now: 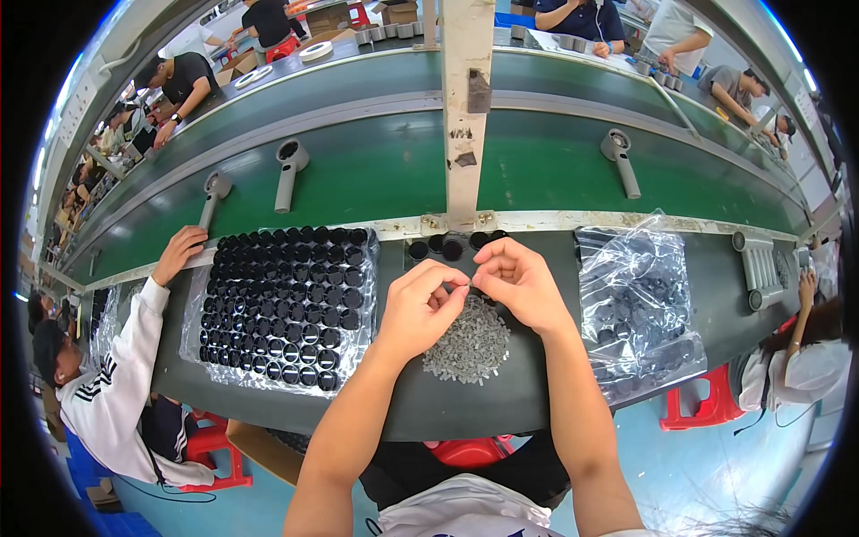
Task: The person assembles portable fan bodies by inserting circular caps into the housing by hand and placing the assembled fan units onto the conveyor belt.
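Observation:
My left hand (419, 306) and my right hand (523, 288) meet above the table, thumbs and fingertips pinched close together. Whatever sits between the fingertips is too small to make out. Right below them lies a heap of small grey pieces (467, 347), partly covered by my left hand. Just beyond my fingers stand several round black caps (453, 250). To the left, many more black caps (284, 295) are set out in rows on clear plastic sheeting.
Clear plastic bags (632, 304) with dark parts lie at right, before a stack of grey handled parts (761, 271). Grey fan-shaped devices (288, 172) rest on the green conveyor (376, 161). A white post (462, 116) rises ahead. Co-workers sit on both sides; one's hand (182, 254) reaches the belt edge.

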A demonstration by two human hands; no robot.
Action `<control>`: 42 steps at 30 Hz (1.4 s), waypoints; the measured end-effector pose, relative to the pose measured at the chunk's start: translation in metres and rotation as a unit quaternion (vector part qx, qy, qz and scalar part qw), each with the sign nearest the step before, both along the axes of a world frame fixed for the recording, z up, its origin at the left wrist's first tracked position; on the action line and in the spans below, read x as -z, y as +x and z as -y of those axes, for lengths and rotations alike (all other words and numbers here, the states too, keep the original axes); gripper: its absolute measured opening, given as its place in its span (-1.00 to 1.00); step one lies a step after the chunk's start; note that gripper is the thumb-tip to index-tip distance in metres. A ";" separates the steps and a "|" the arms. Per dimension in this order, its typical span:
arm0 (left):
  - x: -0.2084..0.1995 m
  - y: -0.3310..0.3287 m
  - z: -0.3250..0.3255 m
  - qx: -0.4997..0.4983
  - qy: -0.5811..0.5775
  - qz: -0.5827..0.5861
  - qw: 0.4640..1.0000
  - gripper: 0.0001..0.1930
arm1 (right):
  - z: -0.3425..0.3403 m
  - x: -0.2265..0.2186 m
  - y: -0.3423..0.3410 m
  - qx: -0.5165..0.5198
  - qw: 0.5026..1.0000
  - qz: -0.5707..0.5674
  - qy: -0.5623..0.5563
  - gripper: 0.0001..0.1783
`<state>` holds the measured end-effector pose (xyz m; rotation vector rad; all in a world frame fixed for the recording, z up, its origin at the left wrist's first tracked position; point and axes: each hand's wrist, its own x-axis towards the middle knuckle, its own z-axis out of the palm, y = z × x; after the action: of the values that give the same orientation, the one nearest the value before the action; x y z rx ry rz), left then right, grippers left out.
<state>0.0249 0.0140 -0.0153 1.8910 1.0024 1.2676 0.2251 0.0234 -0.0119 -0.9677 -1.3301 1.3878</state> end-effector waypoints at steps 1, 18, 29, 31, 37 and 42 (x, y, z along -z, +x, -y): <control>0.000 0.000 0.000 0.003 -0.005 -0.001 1.000 -0.91 | 0.000 0.001 0.000 0.000 1.000 -0.001 0.004 -0.73; 0.003 0.001 -0.001 -0.006 0.004 0.002 1.000 -0.89 | 0.000 0.000 -0.001 -0.027 0.999 -0.023 -0.018 -0.80; 0.004 -0.001 -0.001 0.004 0.007 -0.010 1.000 -0.90 | 0.000 -0.001 -0.003 -0.043 0.997 -0.053 -0.036 -0.86; 0.004 -0.001 -0.001 0.007 0.004 -0.007 1.000 -0.90 | 0.001 -0.002 -0.003 -0.044 0.997 -0.052 -0.035 -0.86; 0.003 0.000 0.000 0.007 -0.001 -0.004 1.000 -0.91 | -0.001 0.001 -0.001 -0.047 0.997 -0.045 -0.033 -0.86; 0.001 0.000 0.000 0.006 0.000 -0.001 1.000 -0.91 | -0.001 0.001 -0.001 -0.046 0.998 -0.036 -0.032 -0.86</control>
<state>0.0249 0.0140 -0.0164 1.8962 0.9897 1.2594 0.2240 0.0241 -0.0125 -0.8991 -1.2966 1.5291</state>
